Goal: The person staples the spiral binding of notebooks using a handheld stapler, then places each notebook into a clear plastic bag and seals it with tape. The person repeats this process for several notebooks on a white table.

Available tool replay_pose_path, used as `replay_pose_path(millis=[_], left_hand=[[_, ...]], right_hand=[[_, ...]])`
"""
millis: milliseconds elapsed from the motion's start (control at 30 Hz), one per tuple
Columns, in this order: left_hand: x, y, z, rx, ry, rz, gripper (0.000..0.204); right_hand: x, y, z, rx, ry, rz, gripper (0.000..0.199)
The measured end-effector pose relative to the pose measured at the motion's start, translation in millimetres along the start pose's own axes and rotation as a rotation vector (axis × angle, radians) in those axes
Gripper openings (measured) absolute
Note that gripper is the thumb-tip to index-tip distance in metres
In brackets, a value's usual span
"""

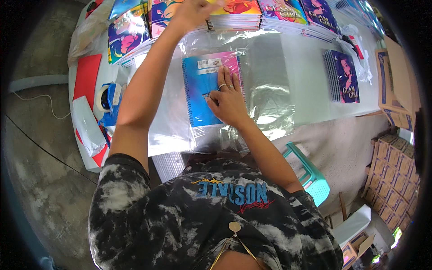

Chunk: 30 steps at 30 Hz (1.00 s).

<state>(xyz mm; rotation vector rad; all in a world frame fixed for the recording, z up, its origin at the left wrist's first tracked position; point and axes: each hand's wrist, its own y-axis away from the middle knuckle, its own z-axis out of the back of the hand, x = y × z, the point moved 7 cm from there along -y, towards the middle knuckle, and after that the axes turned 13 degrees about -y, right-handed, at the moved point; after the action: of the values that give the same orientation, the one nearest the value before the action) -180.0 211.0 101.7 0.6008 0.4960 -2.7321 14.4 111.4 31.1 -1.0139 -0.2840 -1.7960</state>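
Note:
My right hand (228,98) lies on a blue and pink spiral notebook (200,105), fingers stretched over its cover below a white barcode label. Wire spirals show along both side edges, so more than one notebook may be stacked there. Beneath it spreads a clear plastic sheet or bag (270,90). At the far side of the table my left hand (193,15) reaches over the stacks of notebooks, close to a yellow and orange stack (235,20). Its fingers are blurred and partly cut off by the top edge, so what they hold, if anything, does not show.
More notebook stacks (128,38) line the table's far edge. A small purple notebook stack (344,76) lies right, near a cardboard box (396,85). On the left are a blue tape dispenser (109,101) and a red folder (87,74). A teal stool (315,180) stands below the table.

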Motion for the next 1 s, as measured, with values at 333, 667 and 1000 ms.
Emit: replay_pose_path(millis=[333, 667, 1000], left_hand=[[18.0, 142.1, 15.6, -0.323, -0.31, 0.247, 0.032], [-22.3, 207.1, -50.5, 0.142, -0.509, 0.018, 0.05], [-99.8, 307.6, -54.8, 0.364, -0.314, -0.077, 0.067]], right_hand=[[-1.2, -0.3, 4.0, -0.002, -0.001, -0.033, 0.025], [-1.8, -9.2, -16.5, 0.234, -0.134, 0.02, 0.031], [-11.1, -12.7, -14.7, 0.448, -0.174, -0.13, 0.023]])
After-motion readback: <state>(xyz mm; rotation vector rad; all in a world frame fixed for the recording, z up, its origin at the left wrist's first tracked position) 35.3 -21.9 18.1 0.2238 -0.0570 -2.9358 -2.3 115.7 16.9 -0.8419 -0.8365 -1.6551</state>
